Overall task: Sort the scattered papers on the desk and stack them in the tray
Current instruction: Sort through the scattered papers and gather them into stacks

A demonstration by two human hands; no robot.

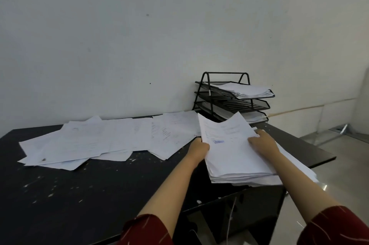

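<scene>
While both hands grip it, thick paper stack curls upward.

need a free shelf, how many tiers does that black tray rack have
3: top tier holds papers, middle tier looks bare, bottom tier holds papers, partly hidden by the held stack.

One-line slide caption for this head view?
Both hands, left hand and right hand, hold a paper stack before the black tray; loose sheets cover the desk.

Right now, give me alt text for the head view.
Both hands, left hand and right hand, grip a thick paper stack above the black desk, before a three-tier tray. Scattered papers lie left.
</scene>
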